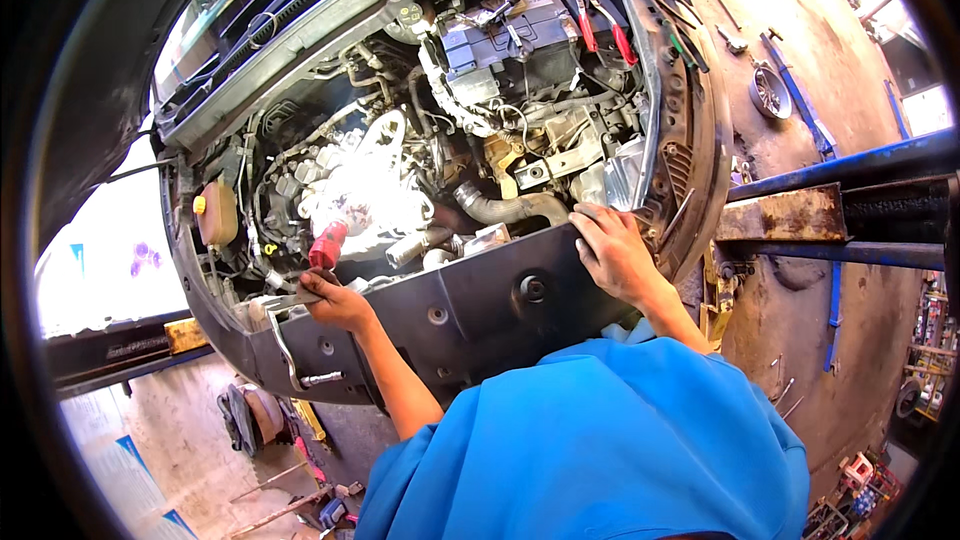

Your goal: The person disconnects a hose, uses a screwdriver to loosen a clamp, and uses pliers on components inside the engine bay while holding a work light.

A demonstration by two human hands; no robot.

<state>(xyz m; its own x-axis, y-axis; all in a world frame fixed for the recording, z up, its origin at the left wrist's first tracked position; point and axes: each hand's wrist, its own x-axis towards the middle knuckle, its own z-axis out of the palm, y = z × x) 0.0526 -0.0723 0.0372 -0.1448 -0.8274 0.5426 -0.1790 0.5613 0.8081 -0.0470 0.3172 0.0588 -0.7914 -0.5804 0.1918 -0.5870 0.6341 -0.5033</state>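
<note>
My left hand (338, 304) is closed at the left part of the engine bay, with a red work light (327, 244) at its fingertips. A strong white glare in front of the light washes out the engine (365, 180). My right hand (618, 254) lies on the top edge of the black front panel (470, 310), fingers stretched out and holding nothing. Near it are a ribbed intake hose (500, 208) and a headlight housing (622, 178). Below my left hand, a long-handled wrench (284, 345) hangs over the panel.
A battery (510, 35) sits at the far side, with red-handled pliers (600, 30) on it. A brown reservoir (215, 216) with a yellow cap stands at the left. Blue lift arms (850, 175) reach in from the right. A wheel rim (769, 92) lies on the floor.
</note>
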